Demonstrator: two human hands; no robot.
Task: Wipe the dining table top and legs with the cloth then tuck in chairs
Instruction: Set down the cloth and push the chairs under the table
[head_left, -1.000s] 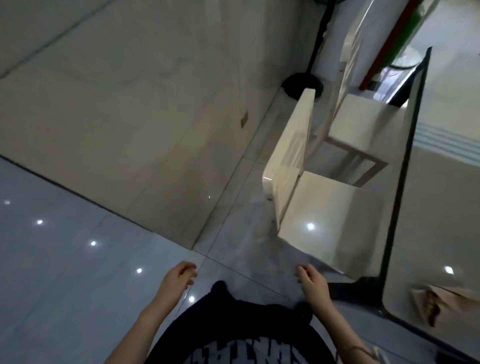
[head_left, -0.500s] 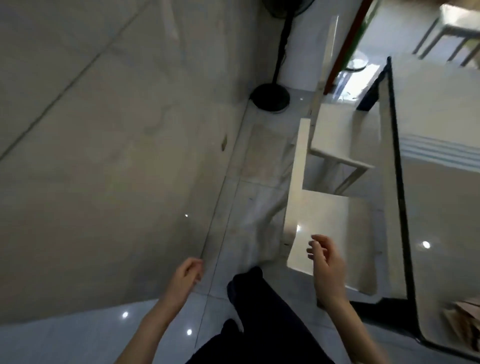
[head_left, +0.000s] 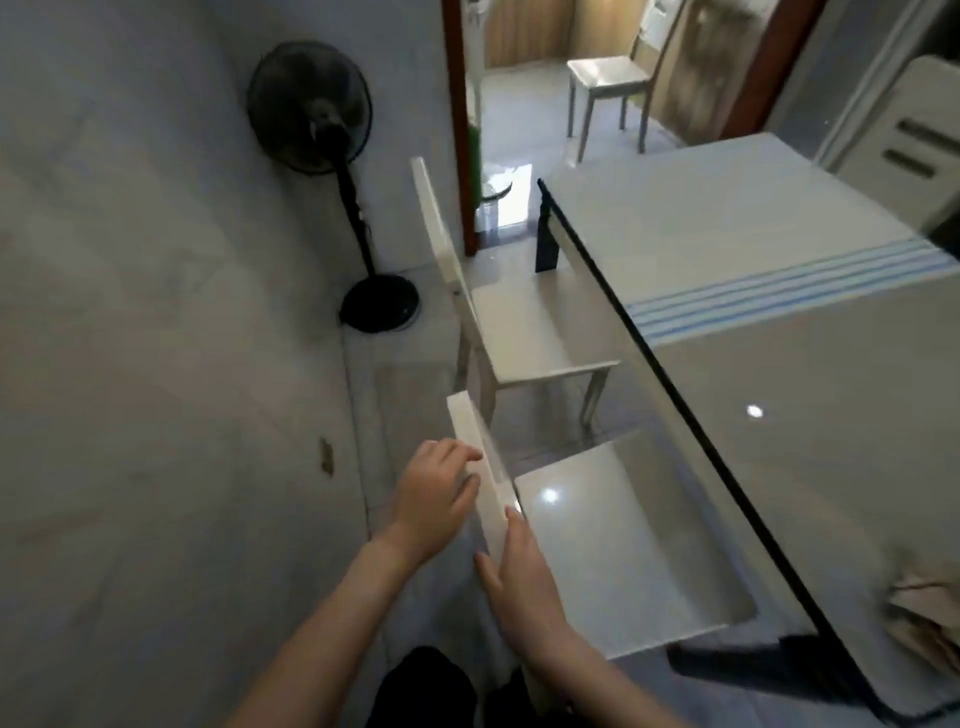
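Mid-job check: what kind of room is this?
Probably a home dining area: a glossy dining table, white chairs along its edge, and a standing fan by the tiled wall.

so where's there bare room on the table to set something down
The table top is bare between the blue stripes and the crumpled brown thing at its near edge, and beyond the stripes. The seat of the near chair is bare too. The left hand and right hand hold its backrest.
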